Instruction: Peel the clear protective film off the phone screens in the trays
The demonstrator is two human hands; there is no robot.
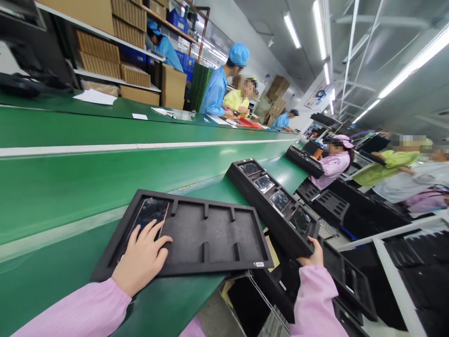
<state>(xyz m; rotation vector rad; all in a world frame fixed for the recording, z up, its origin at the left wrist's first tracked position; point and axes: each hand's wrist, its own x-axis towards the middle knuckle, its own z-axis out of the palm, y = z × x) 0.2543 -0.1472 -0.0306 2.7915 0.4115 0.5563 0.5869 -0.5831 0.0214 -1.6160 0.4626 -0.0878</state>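
My left hand [145,255] lies with spread fingers on a dark smartphone [151,211], which sits in the left end slot of a black foam tray [224,269]. That tray rests on the green bench, and its other slots hold nothing. At the right, my right hand [314,255] grips the near end of a second black foam tray [259,201], with thumb and fingers around its edge. Several phones, one of them a phone [279,200] with a shiny screen, lie in its slots. This tray is tilted, its far end over the green surface.
Further black trays [351,281] are stacked at the lower right beside a metal rack. A co-worker in pink [333,164] handles another tray [304,161] farther along the green bench [87,173]. Across it stand a person in blue [213,91] and shelves with cardboard boxes [140,93].
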